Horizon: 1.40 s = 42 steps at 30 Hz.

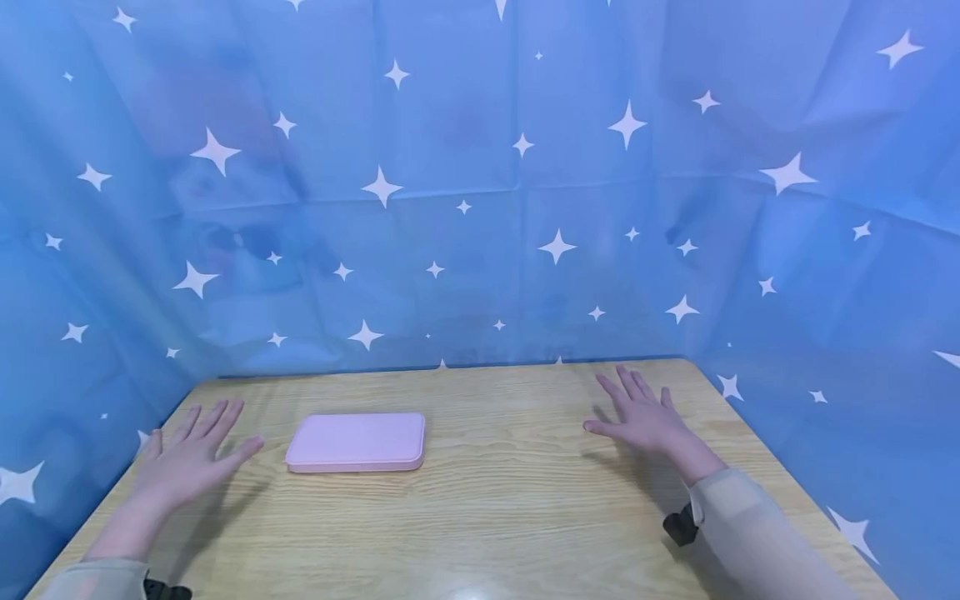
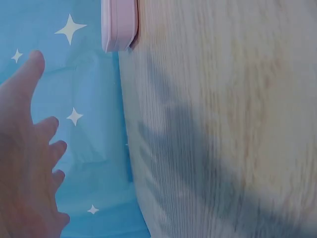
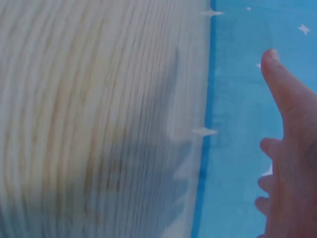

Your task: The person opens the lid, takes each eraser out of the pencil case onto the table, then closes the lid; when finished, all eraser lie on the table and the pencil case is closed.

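Observation:
A flat pink case (image 1: pixel 356 440) with rounded corners lies closed on the wooden table, left of the middle in the head view. My left hand (image 1: pixel 187 462) hovers to the left of it, fingers spread and holding nothing. One end of the pink case (image 2: pixel 120 25) shows at the top of the left wrist view, apart from the left hand (image 2: pixel 22 153). Over the table's right side my right hand (image 1: pixel 641 423) is also spread out and holds nothing. Its thumb and fingertips show in the right wrist view, where the right hand (image 3: pixel 297 153) touches no object.
The light wooden table (image 1: pixel 510 500) fills the lower part of the head view. Behind it and along both sides hangs a blue cloth (image 1: pixel 465 167) with white stars. Both hands cast shadows on the tabletop.

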### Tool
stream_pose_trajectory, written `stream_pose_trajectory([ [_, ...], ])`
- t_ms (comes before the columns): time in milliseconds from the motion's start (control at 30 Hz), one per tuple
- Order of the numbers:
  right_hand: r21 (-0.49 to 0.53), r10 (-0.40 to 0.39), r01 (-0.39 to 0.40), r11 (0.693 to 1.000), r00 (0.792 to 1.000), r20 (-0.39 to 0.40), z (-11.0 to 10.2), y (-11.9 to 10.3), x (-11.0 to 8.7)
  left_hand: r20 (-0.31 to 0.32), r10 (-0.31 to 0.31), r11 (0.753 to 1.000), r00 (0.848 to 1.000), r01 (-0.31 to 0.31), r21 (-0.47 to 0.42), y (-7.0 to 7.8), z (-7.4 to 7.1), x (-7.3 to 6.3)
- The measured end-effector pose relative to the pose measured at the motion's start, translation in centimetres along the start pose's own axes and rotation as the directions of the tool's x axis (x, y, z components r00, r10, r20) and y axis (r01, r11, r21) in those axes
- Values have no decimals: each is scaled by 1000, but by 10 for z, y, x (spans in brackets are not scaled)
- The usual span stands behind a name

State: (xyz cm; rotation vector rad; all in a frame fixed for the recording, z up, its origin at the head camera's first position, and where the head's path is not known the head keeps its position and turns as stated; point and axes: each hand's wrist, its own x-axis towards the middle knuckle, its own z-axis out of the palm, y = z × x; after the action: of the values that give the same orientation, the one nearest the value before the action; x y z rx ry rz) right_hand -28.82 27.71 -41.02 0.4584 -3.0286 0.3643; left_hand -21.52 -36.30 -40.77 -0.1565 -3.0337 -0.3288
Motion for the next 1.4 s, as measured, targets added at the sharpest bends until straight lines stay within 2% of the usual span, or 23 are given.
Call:
stream_pose_trajectory([
  [133, 40, -42, 42, 998, 999, -12, -3, -13, -2, -16, 59, 998, 998, -59, -23, 3, 2, 4],
  [267, 82, -119, 121, 989, 992, -34, -5, -38, -3, -43, 148, 987, 988, -150, -57, 11, 7, 9],
  [400, 120, -191, 194, 974, 981, -36, 2, -65, 0, -82, 253, 961, 964, -260, -94, 21, 16, 17],
  [600, 191, -280, 274, 943, 960, 3, 25, -102, 12, -93, 353, 929, 931, -361, -80, 36, 32, 31],
  [700, 234, -323, 307, 922, 946, 33, 40, -122, 21, -95, 375, 922, 922, -382, -65, 41, 37, 34],
  [833, 307, -364, 330, 893, 930, 57, 59, -148, 35, -82, 376, 923, 923, -381, -54, 46, 40, 37],
  [1100, 476, -365, 285, 832, 927, 83, 85, -195, 60, -28, 357, 930, 934, -358, -80, 50, 43, 44],
  [1200, 487, -371, 284, 826, 924, 91, 92, -207, 67, -8, 343, 935, 939, -343, -87, 49, 46, 46],
  [1400, 461, -377, 298, 836, 922, 88, 96, -222, 77, -15, 352, 933, 936, -352, -77, 49, 49, 52],
])
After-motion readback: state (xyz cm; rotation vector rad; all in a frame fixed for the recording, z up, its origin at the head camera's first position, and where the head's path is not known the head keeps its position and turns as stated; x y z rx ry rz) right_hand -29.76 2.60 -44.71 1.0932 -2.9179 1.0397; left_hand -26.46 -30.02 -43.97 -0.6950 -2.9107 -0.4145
